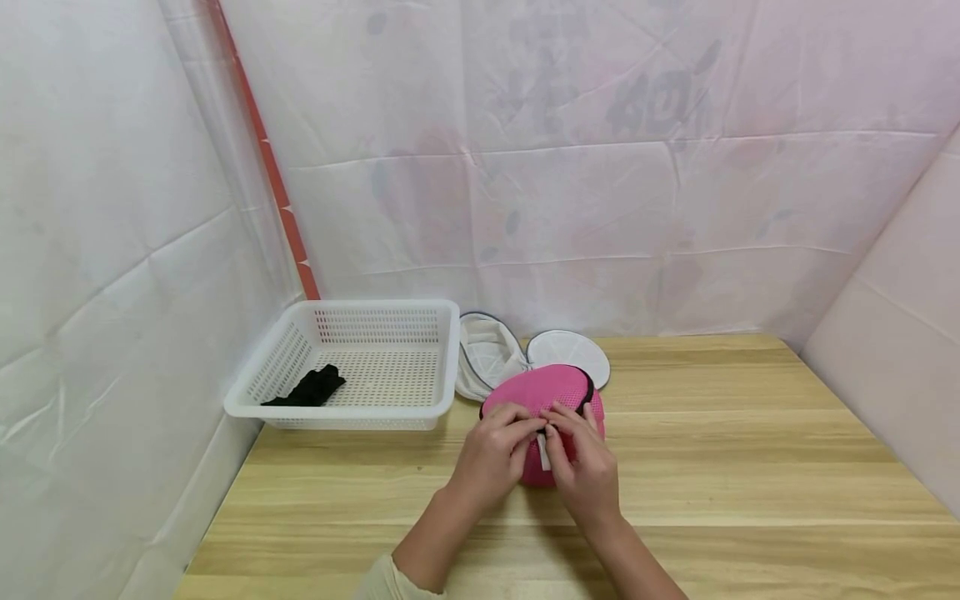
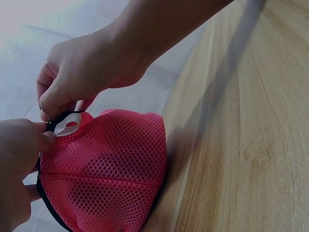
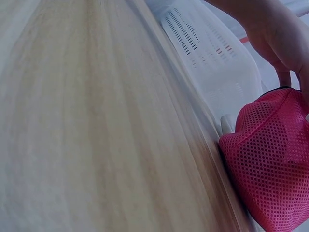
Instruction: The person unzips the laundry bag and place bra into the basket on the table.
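A pink mesh laundry bag [image 1: 532,383] with black zipper edging stands puffed out on the table, its mesh side [image 2: 111,164] filling much of the left wrist view. My left hand [image 1: 491,450] pinches the black edging at the near side of the bag. Close beside it, my right hand [image 1: 585,467] pinches the same edging, fingertips almost meeting the left ones. A white loop tag [image 2: 67,124] hangs from the edging by the fingers. The fingers hide the zipper pull, if one is there.
A white plastic basket [image 1: 442,412] stands at the back left with a black cloth item [image 1: 311,387] inside. Behind the pink bag lies an opened white mesh bag [image 1: 487,350] with its round lid [image 1: 570,354] folded out. White sheeting [image 1: 562,208] walls the wooden table [image 1: 750,467].
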### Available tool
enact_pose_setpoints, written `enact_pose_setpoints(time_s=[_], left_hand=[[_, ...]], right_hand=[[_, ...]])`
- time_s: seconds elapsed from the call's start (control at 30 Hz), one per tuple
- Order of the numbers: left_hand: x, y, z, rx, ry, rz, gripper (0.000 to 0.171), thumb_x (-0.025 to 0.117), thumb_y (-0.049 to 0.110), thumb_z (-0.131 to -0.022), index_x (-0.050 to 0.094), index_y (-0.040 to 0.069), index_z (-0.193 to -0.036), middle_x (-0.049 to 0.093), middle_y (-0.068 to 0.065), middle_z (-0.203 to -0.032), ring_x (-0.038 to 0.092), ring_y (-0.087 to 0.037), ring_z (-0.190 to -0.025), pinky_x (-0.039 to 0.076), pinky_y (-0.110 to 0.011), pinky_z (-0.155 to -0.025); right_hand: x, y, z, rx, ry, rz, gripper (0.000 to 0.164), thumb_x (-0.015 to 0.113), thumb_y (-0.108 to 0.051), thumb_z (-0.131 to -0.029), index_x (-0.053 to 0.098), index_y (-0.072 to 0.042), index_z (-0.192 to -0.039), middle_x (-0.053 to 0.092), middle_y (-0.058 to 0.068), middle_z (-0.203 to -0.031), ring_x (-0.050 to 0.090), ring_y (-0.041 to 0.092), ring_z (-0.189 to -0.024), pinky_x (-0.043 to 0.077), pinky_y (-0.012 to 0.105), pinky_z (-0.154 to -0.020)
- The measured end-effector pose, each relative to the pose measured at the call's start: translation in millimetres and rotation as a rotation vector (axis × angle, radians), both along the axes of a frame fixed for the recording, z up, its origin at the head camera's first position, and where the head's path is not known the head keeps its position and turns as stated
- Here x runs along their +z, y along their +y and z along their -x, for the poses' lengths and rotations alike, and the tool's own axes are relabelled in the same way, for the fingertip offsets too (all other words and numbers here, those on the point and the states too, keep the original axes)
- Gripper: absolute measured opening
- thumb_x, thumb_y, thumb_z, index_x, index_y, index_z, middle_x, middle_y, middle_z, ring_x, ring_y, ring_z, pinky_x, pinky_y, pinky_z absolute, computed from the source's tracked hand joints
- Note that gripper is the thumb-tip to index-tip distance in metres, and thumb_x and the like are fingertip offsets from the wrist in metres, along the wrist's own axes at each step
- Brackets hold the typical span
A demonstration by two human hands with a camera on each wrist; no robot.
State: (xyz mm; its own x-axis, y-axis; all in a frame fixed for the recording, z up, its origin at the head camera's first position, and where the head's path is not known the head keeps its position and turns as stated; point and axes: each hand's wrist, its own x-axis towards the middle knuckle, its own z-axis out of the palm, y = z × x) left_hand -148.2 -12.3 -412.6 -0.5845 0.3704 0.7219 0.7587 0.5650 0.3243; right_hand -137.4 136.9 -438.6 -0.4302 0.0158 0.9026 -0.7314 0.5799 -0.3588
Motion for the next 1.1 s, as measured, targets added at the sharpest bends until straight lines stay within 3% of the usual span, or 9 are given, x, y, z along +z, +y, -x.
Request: enact_pose_setpoints(time_s=[0.37, 0.83, 1.1], left_hand=[[-4.4, -1.8, 0.0, -0.002, -0.023, -0.025, 0.015, 0.069, 0.005, -0.082, 0.075, 0.010, -0.095, 0.065, 0.003, -0.093, 0.061, -0.009, -0.091, 0.050, -0.019, -0.083], [-3.2, -6.7, 1.5, 0.010, -0.077, -0.026, 0.015, 0.070, 0.007, -0.082, 0.075, 0.011, -0.095, 0.065, 0.003, -0.093, 0.061, -0.009, -0.089, 0.050, -0.019, -0.083], [-0.8, -12.0, 5.1, 0.078, -0.035, -0.013, 0.013, 0.071, 0.012, -0.081, 0.075, 0.013, -0.094, 0.066, 0.004, -0.093, 0.061, -0.010, -0.091, 0.050, -0.023, -0.087]], right_hand=[[-1.8, 1.4, -0.3, -0.004, 0.013, -0.012, 0.018, 0.064, 0.001, -0.082, 0.068, 0.004, -0.099, 0.071, 0.014, -0.094, 0.068, 0.030, -0.095, 0.041, 0.049, -0.100], [-4.2, 7.3, 5.0, -0.021, 0.085, 0.013, 0.015, 0.068, -0.001, -0.079, 0.069, 0.006, -0.093, 0.071, 0.017, -0.089, 0.068, 0.031, -0.092, 0.046, 0.027, -0.096], [-4.3, 5.2, 5.7, 0.019, 0.063, -0.001, 0.020, 0.069, -0.009, -0.083, 0.069, 0.006, -0.097, 0.070, 0.018, -0.095, 0.065, 0.036, -0.100, 0.040, 0.043, -0.102]])
